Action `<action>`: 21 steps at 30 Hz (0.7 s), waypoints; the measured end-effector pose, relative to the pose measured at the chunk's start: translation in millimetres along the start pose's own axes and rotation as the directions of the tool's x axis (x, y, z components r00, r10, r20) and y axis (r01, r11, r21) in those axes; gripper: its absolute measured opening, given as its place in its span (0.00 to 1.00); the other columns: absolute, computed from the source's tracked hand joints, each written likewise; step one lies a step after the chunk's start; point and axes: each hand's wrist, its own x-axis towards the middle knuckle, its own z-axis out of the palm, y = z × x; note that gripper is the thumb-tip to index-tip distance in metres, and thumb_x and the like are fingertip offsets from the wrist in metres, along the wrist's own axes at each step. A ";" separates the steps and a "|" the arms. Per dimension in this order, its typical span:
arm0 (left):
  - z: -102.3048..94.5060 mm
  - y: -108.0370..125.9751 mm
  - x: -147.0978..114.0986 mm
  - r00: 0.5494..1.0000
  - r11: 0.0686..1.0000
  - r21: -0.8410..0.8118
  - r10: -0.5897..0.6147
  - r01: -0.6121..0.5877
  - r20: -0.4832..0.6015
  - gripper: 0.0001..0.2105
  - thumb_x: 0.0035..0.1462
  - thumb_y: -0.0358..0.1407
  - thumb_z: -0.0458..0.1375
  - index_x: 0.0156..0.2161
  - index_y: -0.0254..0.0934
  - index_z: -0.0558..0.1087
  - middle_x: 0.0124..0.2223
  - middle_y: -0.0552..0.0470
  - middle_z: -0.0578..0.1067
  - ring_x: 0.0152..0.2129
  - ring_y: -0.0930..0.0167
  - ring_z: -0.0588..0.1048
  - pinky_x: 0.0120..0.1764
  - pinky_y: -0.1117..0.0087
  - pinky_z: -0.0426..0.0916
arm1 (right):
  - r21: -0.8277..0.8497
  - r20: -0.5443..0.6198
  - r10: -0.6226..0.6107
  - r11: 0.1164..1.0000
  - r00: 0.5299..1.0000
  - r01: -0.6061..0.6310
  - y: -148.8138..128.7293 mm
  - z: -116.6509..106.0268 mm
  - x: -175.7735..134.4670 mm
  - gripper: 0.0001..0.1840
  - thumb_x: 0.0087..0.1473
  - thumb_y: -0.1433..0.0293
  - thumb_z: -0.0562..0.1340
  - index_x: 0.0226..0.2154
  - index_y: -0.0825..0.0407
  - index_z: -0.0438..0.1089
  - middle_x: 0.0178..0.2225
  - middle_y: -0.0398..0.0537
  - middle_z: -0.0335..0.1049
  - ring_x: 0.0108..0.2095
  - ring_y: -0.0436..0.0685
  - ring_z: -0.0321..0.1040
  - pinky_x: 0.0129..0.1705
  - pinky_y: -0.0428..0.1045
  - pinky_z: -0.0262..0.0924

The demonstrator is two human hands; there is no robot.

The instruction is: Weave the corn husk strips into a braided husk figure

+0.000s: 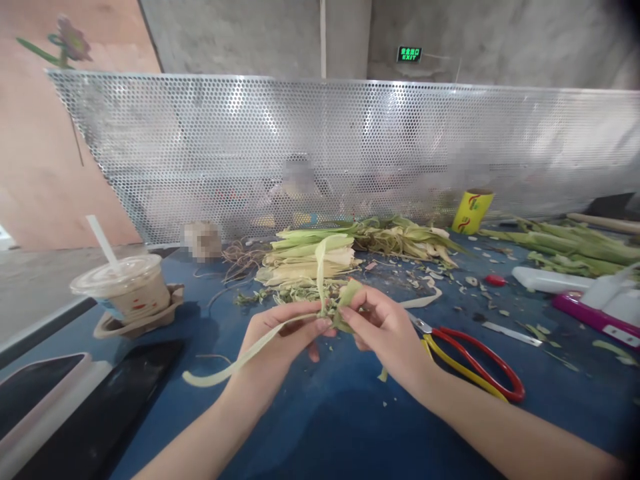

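My left hand (287,340) pinches pale strips of corn husk (260,343); one strip trails down to the left and another stands upright above the fingers. Close beside it, my right hand (385,327) is closed on a small folded piece of green husk (349,307). The two pieces meet between my fingertips, where the exact join is partly hidden. Just behind the hands lies a stack of pale green corn husks (313,257), with small dried greenish bits (295,293) in front of it. Scissors (475,363) with red and yellow handles rest by my right wrist.
A lidded drink cup (130,290) in a cardboard holder and a phone (40,393) are at left. To the right are a yellow roll (473,210), a purple-and-white device (597,320), a white-handled tool (513,333) and more husks (585,243). A perforated metal screen (280,133) stands behind.
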 end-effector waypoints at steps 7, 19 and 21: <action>-1.5 0.0 2.7 0.997 0.993 0.095 -0.078 0.077 0.014 0.11 0.34 0.28 0.66 0.29 0.32 0.75 0.23 0.51 0.78 0.16 0.74 0.71 0.14 0.79 0.64 | -0.238 0.009 -0.086 0.967 0.996 0.086 -5.0 -0.8 0.2 0.08 0.46 0.71 0.59 0.22 0.52 0.56 0.19 0.37 0.57 0.20 0.45 0.56 0.21 0.43 0.51; -13.4 8.3 7.6 0.986 0.980 0.110 -0.169 0.168 -0.001 0.11 0.37 0.29 0.65 0.31 0.31 0.74 0.22 0.51 0.77 0.23 0.70 0.75 0.17 0.78 0.69 | 0.063 0.312 -0.023 0.998 0.950 0.003 -11.9 -9.4 4.0 0.01 0.56 0.71 0.49 0.33 0.50 0.54 0.29 0.40 0.62 0.25 0.49 0.70 0.26 0.47 0.65; -16.0 9.2 8.9 0.975 0.972 0.087 -0.222 0.219 0.021 0.11 0.38 0.30 0.65 0.32 0.31 0.74 0.22 0.52 0.77 0.21 0.73 0.74 0.18 0.79 0.68 | 0.092 0.390 -0.028 0.996 0.920 -0.009 -16.8 -13.2 5.5 0.03 0.55 0.72 0.51 0.35 0.50 0.57 0.35 0.44 0.65 0.32 0.52 0.72 0.35 0.51 0.68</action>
